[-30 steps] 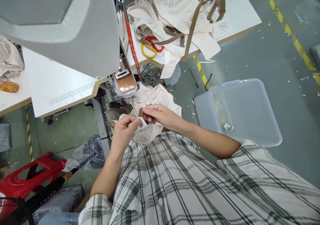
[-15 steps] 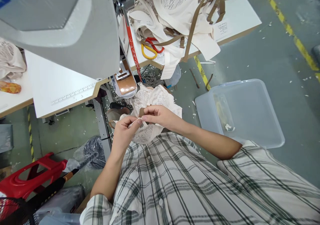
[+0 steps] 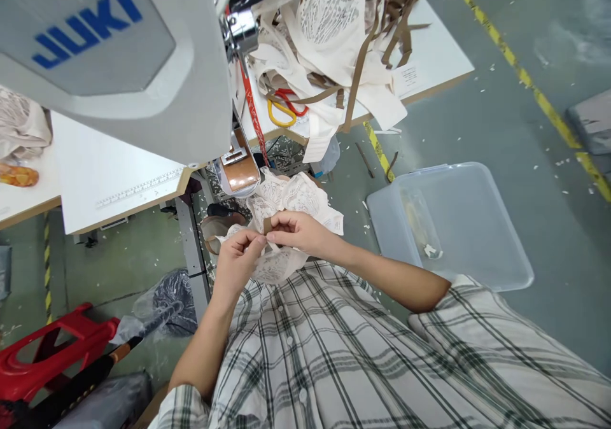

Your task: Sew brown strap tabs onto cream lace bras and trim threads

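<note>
A cream lace bra hangs over my lap below the sewing machine's end. My left hand pinches its edge between thumb and fingers. Close against it, my right hand is also closed in a pinch on the bra, with a short brown strap showing by its fingers. The two sets of fingertips almost meet. What exactly lies between them is too small to make out.
The JUKI sewing machine looms at upper left. Cream bras and brown straps pile on the white table, near yellow and red scissors. A clear plastic bin stands at right, a red stool at lower left.
The camera view has tilted, so more of the machine and its lettering shows and the scene sits a little lower. Both hands keep their pinch on the bra, hardly moved.
</note>
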Demonstrator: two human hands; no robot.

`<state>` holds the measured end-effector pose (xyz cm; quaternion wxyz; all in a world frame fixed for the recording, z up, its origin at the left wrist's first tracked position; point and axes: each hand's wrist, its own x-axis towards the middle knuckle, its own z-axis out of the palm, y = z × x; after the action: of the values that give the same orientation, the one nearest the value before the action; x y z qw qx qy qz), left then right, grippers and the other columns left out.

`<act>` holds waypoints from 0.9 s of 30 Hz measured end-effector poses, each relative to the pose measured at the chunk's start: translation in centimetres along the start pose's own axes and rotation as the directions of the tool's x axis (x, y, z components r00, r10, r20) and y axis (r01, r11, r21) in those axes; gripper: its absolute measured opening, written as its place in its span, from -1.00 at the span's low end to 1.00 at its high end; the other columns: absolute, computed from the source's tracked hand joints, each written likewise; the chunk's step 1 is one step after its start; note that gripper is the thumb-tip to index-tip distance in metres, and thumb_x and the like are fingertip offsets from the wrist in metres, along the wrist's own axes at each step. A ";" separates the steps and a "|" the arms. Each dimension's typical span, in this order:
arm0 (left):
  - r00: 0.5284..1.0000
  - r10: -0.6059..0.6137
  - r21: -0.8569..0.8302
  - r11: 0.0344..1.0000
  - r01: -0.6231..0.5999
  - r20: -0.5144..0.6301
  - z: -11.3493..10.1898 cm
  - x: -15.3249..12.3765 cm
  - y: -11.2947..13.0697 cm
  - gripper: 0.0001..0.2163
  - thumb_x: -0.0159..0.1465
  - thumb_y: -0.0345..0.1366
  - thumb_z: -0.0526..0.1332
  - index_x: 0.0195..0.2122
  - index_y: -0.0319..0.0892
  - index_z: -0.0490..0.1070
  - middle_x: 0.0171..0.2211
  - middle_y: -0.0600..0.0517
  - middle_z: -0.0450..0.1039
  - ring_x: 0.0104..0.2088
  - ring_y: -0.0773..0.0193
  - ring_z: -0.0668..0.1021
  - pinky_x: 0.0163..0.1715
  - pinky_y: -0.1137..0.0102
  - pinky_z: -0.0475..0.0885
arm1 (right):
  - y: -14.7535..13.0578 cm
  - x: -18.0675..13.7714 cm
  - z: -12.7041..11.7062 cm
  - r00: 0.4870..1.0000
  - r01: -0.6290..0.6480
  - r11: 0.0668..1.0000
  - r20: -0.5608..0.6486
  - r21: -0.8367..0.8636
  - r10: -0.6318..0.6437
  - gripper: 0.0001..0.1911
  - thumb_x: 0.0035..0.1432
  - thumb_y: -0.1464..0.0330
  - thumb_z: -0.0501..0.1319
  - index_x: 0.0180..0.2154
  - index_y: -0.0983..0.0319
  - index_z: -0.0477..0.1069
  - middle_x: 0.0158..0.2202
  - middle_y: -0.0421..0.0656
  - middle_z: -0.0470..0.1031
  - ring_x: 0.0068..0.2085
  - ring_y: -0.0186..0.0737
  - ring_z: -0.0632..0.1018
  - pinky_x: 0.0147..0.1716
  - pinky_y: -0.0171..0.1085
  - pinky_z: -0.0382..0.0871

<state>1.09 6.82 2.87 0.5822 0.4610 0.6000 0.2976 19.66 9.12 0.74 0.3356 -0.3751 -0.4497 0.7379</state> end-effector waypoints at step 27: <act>0.997 0.074 0.064 0.995 -0.074 -0.012 0.1 -0.4 0.2 -0.71 0.34 -0.09 0.24 -0.42 -0.18 0.49 -0.50 0.09 0.35 -0.49 0.38 0.29 -0.47 0.45 0.19 | 0.3 -0.3 0.2 0.997 0.009 0.999 -0.075 0.052 -0.005 -0.85 0.18 0.28 0.27 -0.34 0.24 0.43 -0.47 -0.31 0.26 -0.44 -0.39 0.24 -0.43 -0.34 0.11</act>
<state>1.22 6.57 3.22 0.5514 0.4991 0.5958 0.3030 19.56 8.63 0.61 0.3644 -0.3919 -0.4186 0.7338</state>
